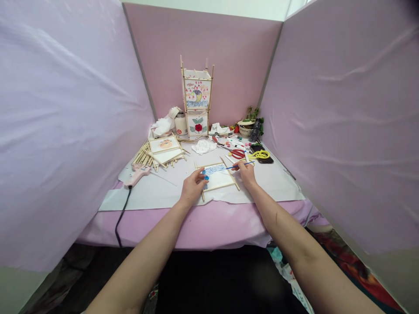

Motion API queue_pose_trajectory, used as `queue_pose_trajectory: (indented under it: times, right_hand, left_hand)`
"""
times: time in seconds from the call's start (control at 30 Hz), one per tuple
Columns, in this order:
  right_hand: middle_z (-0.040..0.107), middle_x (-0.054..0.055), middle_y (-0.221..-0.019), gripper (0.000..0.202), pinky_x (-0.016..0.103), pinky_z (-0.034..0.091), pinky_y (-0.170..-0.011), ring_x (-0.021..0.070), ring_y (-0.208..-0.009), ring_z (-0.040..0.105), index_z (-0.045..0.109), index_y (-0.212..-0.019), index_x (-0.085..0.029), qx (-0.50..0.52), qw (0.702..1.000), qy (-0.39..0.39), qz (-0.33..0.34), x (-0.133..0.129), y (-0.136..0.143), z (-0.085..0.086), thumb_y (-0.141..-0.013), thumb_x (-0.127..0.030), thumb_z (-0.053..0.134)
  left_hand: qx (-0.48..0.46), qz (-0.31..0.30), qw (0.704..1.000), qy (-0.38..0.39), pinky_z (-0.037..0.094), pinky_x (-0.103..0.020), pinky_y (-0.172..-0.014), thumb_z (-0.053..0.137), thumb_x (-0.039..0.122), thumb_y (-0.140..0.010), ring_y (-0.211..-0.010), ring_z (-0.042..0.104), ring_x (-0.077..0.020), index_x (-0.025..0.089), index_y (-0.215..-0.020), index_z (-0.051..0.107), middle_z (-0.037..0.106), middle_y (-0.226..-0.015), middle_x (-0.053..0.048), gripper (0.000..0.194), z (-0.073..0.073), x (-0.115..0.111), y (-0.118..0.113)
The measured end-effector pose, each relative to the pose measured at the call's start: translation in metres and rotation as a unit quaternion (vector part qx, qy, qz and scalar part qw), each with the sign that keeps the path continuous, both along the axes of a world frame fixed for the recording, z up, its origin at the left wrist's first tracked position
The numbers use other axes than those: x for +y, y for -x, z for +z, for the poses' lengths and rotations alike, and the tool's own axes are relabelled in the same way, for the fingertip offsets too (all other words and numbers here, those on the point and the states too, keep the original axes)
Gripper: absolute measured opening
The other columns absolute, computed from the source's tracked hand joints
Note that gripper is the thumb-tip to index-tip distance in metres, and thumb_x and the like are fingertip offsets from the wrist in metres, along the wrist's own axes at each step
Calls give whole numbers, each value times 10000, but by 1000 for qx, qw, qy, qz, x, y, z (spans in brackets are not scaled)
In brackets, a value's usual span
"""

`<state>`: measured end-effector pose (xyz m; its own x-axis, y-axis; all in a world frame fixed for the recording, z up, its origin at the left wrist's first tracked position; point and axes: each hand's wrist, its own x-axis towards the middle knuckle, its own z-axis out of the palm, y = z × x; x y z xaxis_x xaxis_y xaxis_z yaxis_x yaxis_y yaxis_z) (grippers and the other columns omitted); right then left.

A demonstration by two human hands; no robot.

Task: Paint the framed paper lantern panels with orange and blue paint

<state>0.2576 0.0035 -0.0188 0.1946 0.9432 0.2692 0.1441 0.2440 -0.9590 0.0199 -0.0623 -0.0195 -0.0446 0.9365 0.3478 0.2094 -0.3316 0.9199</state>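
A framed white panel [218, 179] with thin wooden sticks along its edges lies flat near the table's front. Blue brush marks cover its upper part and left side. My right hand [244, 171] is closed around a slim paintbrush [231, 167] with a blue handle, its tip at the blue marks. At the panel's left edge, my left hand [193, 186] has its fingers around a small blue paint pot [206, 177]; the pot is partly hidden by the fingers.
A pink glue gun [136, 175] lies left with its black cord over the edge. Behind are stick-framed panels [165, 150], a tall painted lantern frame [197, 102], red scissors [237, 153], yellow scissors [261, 154], a crumpled tissue [204, 146] and a dark phone [266, 160]. Fabric walls enclose the table.
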Motion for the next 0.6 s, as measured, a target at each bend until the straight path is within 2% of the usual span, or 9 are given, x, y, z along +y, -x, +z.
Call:
queue_pose_trajectory:
  times: [0.13, 0.2, 0.3, 0.47, 0.6]
  right_hand:
    - [698, 42, -675, 310, 303, 495, -726, 185, -738, 658, 688, -730, -150, -8, 999, -3, -31, -6, 1, -1, -880, -361, 518]
    - [696, 42, -647, 312, 299, 483, -716, 194, -746, 661, 695, -715, -154, -13, 999, -3, -40, -7, 0, -1, -864, -349, 501]
    - [688, 32, -703, 295, 306, 501, -724, 171, -753, 653, 690, -781, -142, -25, 999, 4, -36, -5, -1, -3, -895, -357, 524]
    - [663, 46, -1021, 282, 343, 560, -762, 155, -855, 650, 624, -1059, -146, -38, 999, 25, -9, -2, -2, -8, -925, -390, 576]
    - [670, 41, -982, 273, 343, 560, -767, 155, -847, 653, 636, -1018, -140, -37, 999, 24, -8, -1, -3, -10, -930, -390, 568]
  left_hand:
    - [2, 0, 1000, 2, 522, -404, -896, 706, 177, -704, -903, 685, -220, 210, -1209, 647, 702, -912, -37, 509, -2, 1, 1]
    - [3, 1, 1000, 4, 521, -410, -896, 705, 174, -705, -903, 685, -224, 211, -1208, 647, 702, -912, -37, 507, -2, 1, 1]
    - [3, 1, 1000, 6, 522, -410, -894, 705, 175, -706, -901, 687, -225, 209, -1206, 648, 701, -914, -37, 505, -1, 0, 0]
    - [2, 2, 1000, 5, 520, -403, -900, 710, 177, -704, -898, 682, -219, 210, -1198, 654, 701, -909, -35, 499, 1, 0, 0]
    - [-1, 2, 1000, 7, 515, -402, -908, 715, 176, -699, -899, 682, -217, 206, -1198, 654, 698, -904, -32, 503, 1, -1, 0]
